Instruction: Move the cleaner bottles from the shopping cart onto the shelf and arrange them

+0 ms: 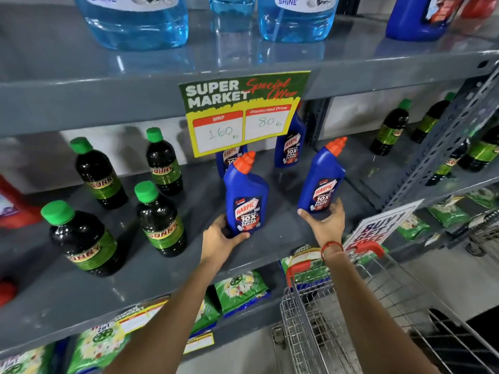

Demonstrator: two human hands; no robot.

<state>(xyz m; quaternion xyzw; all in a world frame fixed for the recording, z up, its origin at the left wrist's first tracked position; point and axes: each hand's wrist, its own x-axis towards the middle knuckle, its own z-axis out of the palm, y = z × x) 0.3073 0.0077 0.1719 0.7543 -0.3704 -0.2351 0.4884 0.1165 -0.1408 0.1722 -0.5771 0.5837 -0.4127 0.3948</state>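
Note:
My left hand (220,238) grips the base of a blue cleaner bottle with an orange cap (246,194), standing upright on the grey middle shelf (189,268). To its right, my right hand (325,224) holds the bottom of a second blue bottle (321,182), which leans right, its base at the shelf surface. Two more blue bottles stand behind them, one (290,147) upright at the back and one (229,157) partly hidden by the price sign. The wire shopping cart (337,319) with red handle sits at lower right.
Several dark bottles with green caps (159,220) stand on the shelf's left half, more (390,130) in the bay to the right. A yellow-green price sign (243,112) hangs from the upper shelf. Large clear blue jugs (135,20) sit above. Green packets (240,290) lie below.

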